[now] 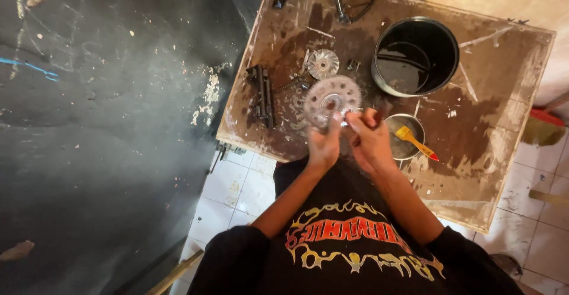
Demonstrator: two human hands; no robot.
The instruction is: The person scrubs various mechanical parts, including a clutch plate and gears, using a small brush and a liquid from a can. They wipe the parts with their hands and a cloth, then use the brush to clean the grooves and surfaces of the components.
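You held the finned metal disc (331, 99) at mid-frame, just above the stained tabletop (504, 93). Your left hand (324, 144) pinched its lower rim; your right hand (370, 138) was closed beside it. It looked stiff, weighty and probably oily, so the rim, not the thin fins, was your safest hold.

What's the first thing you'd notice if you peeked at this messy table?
Right in the middle, both hands, left hand and right hand, hold up a shiny round toothed metal disc over the stained wooden table. Behind it stands a big black bucket of dark liquid, and a yellow brush rests in a small bowl beside the right hand.
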